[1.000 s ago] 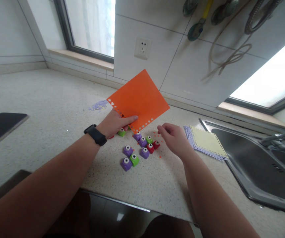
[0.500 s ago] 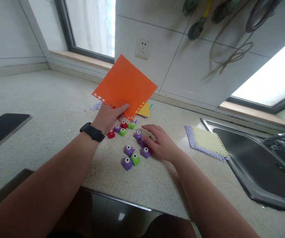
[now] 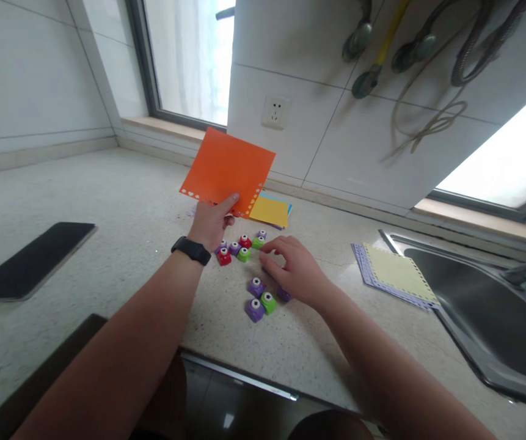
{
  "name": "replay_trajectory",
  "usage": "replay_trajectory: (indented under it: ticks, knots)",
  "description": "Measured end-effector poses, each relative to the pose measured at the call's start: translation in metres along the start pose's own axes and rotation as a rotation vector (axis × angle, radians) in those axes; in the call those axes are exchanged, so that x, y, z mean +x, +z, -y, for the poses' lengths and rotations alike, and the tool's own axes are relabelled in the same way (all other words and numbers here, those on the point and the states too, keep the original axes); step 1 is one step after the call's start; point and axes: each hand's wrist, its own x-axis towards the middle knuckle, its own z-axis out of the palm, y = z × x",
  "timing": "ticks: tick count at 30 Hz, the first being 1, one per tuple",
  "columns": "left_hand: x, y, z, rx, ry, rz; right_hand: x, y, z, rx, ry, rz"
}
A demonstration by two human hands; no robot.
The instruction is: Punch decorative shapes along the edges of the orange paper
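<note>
My left hand (image 3: 214,220) is closed on an orange sheet of paper (image 3: 228,168), thumb on top. Small shapes are punched along the sheet's two lower edges. My right hand (image 3: 292,266) hovers over the counter with bent fingers, thumb and forefinger slightly apart; nothing shows between them. Close to its fingertips is a green craft punch (image 3: 258,243). Red craft punches (image 3: 224,256) and several purple ones stand in a group below the sheet. Nearer me are a purple craft punch (image 3: 255,310) and another green one. My right hand partly hides more purple punches.
Yellow paper (image 3: 272,212) lies on other sheets behind the punches. To the right, a stack of pale yellow and lilac punched sheets (image 3: 395,272) overlaps the edge of a steel sink (image 3: 455,342). A dark flat slab (image 3: 33,260) lies at left. The counter's front edge runs below.
The orange sheet has tipped and lowered slightly in my left hand. My right hand has drawn its fingers in and shifted off some purple punches. The camera view has shifted a little.
</note>
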Motion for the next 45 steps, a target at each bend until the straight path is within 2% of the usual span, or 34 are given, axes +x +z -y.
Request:
replay_trajectory:
  ticks: [8,12,16,19,20,23,25,27,30,33,38,42,45]
  knots:
    - [0.003,-0.005,0.003,0.013,0.001,-0.038,0.049,0.036,0.049,-0.388,-0.005,0.173]
    - [0.004,-0.007,0.004,0.024,0.004,-0.027,0.058,0.047,0.057,-0.382,0.033,0.218]
    - [0.001,-0.005,0.006,0.054,0.0,0.021,0.051,0.037,0.054,-0.322,0.043,0.225]
    - [-0.002,-0.003,0.008,0.099,-0.009,0.073,0.039,0.019,0.041,-0.213,0.026,0.208]
    - [-0.003,-0.003,0.009,0.117,-0.013,0.09,0.033,0.013,0.033,-0.094,0.052,0.164]
    - [-0.006,0.0,0.01,0.167,-0.022,0.137,0.016,-0.006,0.005,0.252,0.265,0.053]
    - [-0.009,0.003,0.01,0.2,-0.028,0.164,0.005,-0.016,-0.015,0.544,0.333,-0.127]
    - [-0.015,0.006,0.01,0.234,-0.044,0.194,-0.006,-0.024,-0.033,0.841,0.31,-0.283]
    - [-0.026,0.012,0.008,0.284,-0.073,0.252,-0.018,-0.032,-0.046,1.11,0.256,-0.398]
    - [-0.038,0.017,0.005,0.414,-0.112,0.309,-0.022,-0.031,-0.047,1.285,0.207,-0.369]
    - [-0.052,0.026,0.002,0.56,-0.063,0.368,-0.021,-0.019,-0.043,1.331,0.207,-0.296]
    - [-0.062,0.029,0.001,0.618,-0.117,0.403,-0.022,-0.014,-0.046,1.356,0.269,-0.329]
    - [-0.067,0.024,-0.006,0.595,-0.217,0.463,-0.026,-0.016,-0.049,1.395,0.279,-0.338]
